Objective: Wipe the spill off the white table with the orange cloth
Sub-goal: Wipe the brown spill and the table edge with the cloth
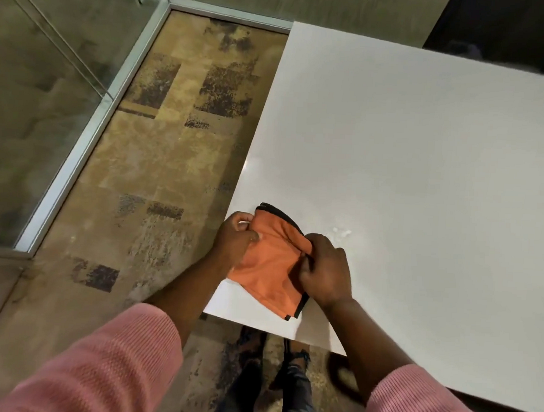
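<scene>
Cloth: the orange cloth (268,263) with a dark edge is held bunched between both hands over the near left corner of the white bench (425,170); whether its lower part rests on the surface is unclear.
Left hand: the left hand (235,235) has its fingers pinched together on the cloth's upper left edge.
Right hand: the right hand (325,272) is clamped on the cloth's right side, knuckles up.
Spill: a small wet patch (341,232) glistens on the bench just beyond the right hand, apart from the cloth.
Sleeves: pink ribbed sleeves (117,365) cover both forearms.
Floor: mottled tan and dark carpet (172,142) lies left of the bench, bordered by a glass wall (43,74) in a metal frame.
</scene>
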`<action>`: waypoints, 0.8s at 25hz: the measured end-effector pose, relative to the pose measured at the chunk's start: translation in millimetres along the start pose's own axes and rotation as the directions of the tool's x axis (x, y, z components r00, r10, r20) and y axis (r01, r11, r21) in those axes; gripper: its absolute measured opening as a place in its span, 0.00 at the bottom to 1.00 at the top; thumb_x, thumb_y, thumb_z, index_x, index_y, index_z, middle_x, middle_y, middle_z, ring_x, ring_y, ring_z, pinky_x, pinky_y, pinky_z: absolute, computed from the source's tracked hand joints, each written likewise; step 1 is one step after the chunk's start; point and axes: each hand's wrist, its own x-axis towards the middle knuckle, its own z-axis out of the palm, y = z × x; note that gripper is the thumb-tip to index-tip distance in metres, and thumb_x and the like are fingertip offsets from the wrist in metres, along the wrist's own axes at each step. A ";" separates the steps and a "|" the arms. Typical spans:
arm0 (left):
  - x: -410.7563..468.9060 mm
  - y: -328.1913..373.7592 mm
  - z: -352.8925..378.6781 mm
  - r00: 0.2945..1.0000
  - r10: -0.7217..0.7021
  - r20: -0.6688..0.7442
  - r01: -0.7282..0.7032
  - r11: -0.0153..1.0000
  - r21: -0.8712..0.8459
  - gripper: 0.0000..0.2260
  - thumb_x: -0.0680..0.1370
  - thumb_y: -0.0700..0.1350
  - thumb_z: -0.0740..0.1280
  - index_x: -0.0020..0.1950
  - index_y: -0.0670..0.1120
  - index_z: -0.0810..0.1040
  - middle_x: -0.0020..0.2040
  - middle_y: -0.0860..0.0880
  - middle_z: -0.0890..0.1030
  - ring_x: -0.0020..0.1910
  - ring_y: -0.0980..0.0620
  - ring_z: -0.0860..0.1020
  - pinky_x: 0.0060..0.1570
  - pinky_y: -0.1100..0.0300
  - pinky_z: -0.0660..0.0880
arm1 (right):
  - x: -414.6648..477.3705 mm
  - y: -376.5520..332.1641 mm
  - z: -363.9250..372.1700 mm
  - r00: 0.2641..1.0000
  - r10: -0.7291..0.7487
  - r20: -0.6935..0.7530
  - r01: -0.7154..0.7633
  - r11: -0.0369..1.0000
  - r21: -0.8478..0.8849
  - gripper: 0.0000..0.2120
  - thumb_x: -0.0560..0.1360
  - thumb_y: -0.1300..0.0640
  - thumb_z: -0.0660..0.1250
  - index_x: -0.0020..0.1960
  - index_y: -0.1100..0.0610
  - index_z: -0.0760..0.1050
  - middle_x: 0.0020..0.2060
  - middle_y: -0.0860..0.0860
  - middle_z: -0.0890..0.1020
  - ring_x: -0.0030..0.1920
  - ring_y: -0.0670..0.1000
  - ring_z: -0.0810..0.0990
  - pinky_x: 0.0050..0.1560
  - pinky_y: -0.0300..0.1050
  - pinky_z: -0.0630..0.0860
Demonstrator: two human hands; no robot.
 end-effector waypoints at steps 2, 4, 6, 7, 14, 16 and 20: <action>-5.8 2.7 31.7 0.998 0.028 0.064 -0.031 0.999 0.045 0.17 0.73 0.31 0.71 0.57 0.47 0.77 0.59 0.42 0.82 0.54 0.44 0.81 0.52 0.53 0.77 | -3.2 20.9 -23.7 0.996 0.064 -0.067 -0.069 0.996 -0.063 0.25 0.69 0.55 0.61 0.65 0.55 0.77 0.57 0.54 0.84 0.52 0.61 0.82 0.55 0.52 0.73; -13.0 0.6 57.1 0.989 0.135 0.061 -0.145 0.964 0.225 0.19 0.76 0.33 0.69 0.65 0.46 0.75 0.63 0.43 0.80 0.61 0.44 0.78 0.56 0.56 0.75 | -4.2 38.8 -36.6 0.992 0.094 -0.089 -0.111 0.971 -0.213 0.30 0.70 0.54 0.62 0.72 0.56 0.73 0.63 0.56 0.81 0.61 0.60 0.80 0.64 0.56 0.70; -19.7 -7.9 72.9 0.953 0.295 0.062 -0.287 0.824 0.489 0.25 0.77 0.35 0.67 0.74 0.45 0.71 0.71 0.44 0.75 0.68 0.43 0.74 0.64 0.53 0.73 | -8.3 49.9 -36.6 0.995 0.069 -0.078 -0.091 0.940 -0.330 0.34 0.72 0.53 0.63 0.77 0.58 0.67 0.73 0.57 0.74 0.73 0.59 0.72 0.74 0.59 0.61; -21.4 -15.2 76.0 0.927 0.361 0.103 -0.348 0.725 0.594 0.28 0.77 0.37 0.67 0.77 0.46 0.67 0.75 0.44 0.71 0.72 0.43 0.71 0.69 0.50 0.72 | -11.4 51.8 -31.5 0.998 0.030 -0.061 -0.049 0.935 -0.351 0.34 0.73 0.52 0.62 0.79 0.58 0.65 0.77 0.57 0.69 0.77 0.58 0.67 0.77 0.60 0.56; 3.1 -56.3 38.1 0.797 0.526 0.298 -0.531 0.374 0.761 0.26 0.86 0.54 0.49 0.84 0.49 0.54 0.84 0.48 0.54 0.83 0.48 0.49 0.81 0.46 0.48 | -10.6 27.0 34.1 0.980 -0.023 0.197 0.096 0.924 -0.371 0.39 0.81 0.34 0.50 0.85 0.52 0.47 0.84 0.55 0.44 0.84 0.56 0.38 0.80 0.68 0.37; 23.2 -60.3 16.3 0.806 0.517 0.289 -0.481 0.287 0.828 0.26 0.85 0.53 0.46 0.84 0.48 0.54 0.84 0.47 0.52 0.84 0.47 0.47 0.81 0.43 0.49 | 3.4 18.5 48.3 0.977 0.032 0.211 0.056 0.916 -0.398 0.44 0.78 0.28 0.47 0.85 0.50 0.41 0.84 0.55 0.39 0.82 0.57 0.32 0.77 0.70 0.30; 41.5 -73.6 -2.3 0.796 0.509 0.328 -0.464 0.164 0.870 0.26 0.86 0.51 0.48 0.84 0.47 0.52 0.84 0.46 0.51 0.84 0.45 0.48 0.80 0.40 0.53 | 18.9 12.8 66.3 0.981 0.109 0.163 -0.028 0.902 -0.432 0.45 0.78 0.26 0.44 0.84 0.51 0.37 0.83 0.57 0.36 0.81 0.59 0.30 0.75 0.72 0.28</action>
